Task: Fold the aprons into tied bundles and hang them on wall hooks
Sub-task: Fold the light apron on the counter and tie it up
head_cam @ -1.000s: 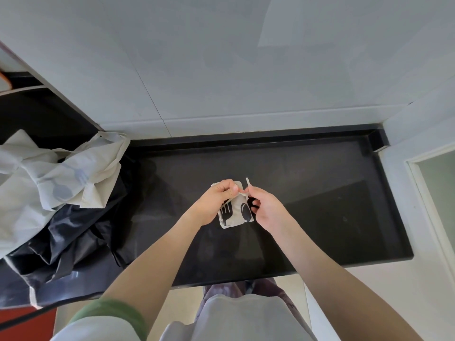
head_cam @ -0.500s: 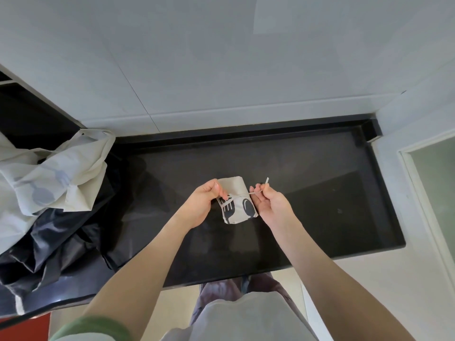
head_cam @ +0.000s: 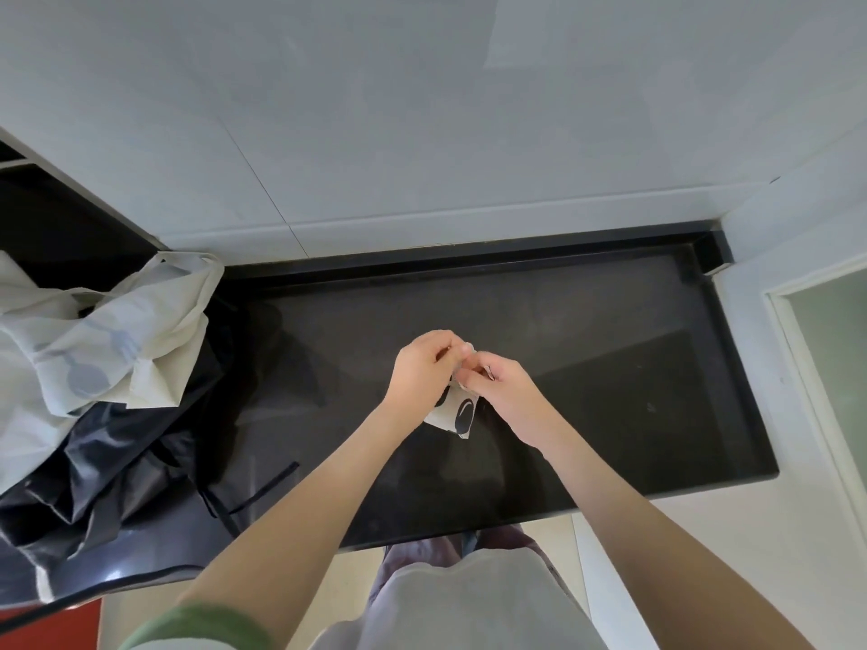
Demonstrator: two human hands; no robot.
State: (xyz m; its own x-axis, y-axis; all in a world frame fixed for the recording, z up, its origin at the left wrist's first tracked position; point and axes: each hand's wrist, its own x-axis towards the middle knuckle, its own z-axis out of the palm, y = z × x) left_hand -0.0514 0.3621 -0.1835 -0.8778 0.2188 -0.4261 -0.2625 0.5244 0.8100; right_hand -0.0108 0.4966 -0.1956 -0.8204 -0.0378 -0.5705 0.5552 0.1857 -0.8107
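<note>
Change: the left hand and right hand, held apart half a second ago with the tie drawn out, have been brought together.
Left hand: fingers curled, thumb and forefinger pinched at the top of the apron bundle.
Right hand: curled and pinched at the same top edge.
Bundle: mid-surface, only its printed lower part seen; contact with the surface cannot be told.
Tie: too thin to be made out.
Risk: if the pinch is eased before the knot is drawn tight, the roll could spring open.
Left: loose aprons, heaped.
</note>
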